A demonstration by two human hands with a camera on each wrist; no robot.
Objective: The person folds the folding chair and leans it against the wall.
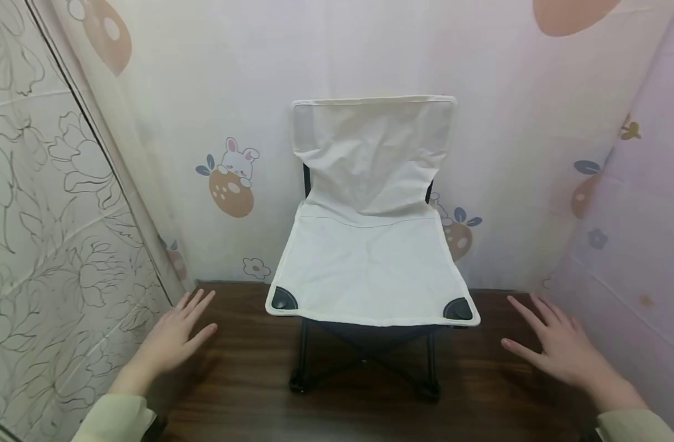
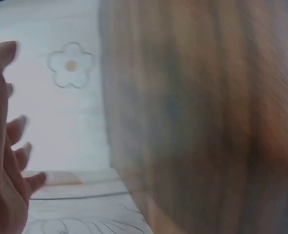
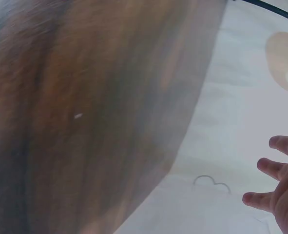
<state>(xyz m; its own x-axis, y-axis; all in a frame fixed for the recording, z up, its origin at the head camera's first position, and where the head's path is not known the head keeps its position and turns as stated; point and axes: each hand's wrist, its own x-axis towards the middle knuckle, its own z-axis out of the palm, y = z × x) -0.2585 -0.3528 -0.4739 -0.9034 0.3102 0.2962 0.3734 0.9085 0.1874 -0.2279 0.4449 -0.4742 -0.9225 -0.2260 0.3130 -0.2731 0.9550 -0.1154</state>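
Note:
A white fabric folding chair (image 1: 370,264) with a dark frame stands unfolded in the middle of the head view, its backrest (image 1: 372,147) toward the back curtain. Black corner patches mark the front of its seat. To the left of the chair, apart from it, my left hand (image 1: 174,334) is held over the dark wood surface with fingers spread. On the other side my right hand (image 1: 560,344) is likewise spread, away from the chair and holding nothing. In the wrist views, parts of the left hand (image 2: 7,161) and right hand (image 3: 285,185) show at the outer edges.
Dark brown wood-grain surface (image 1: 226,368) lies under the chair. Behind it hangs a pale curtain (image 1: 177,73) printed with rabbits and carrots. A flower-lined sheet (image 1: 50,245) closes the left side, and a pale printed sheet (image 1: 635,245) the right.

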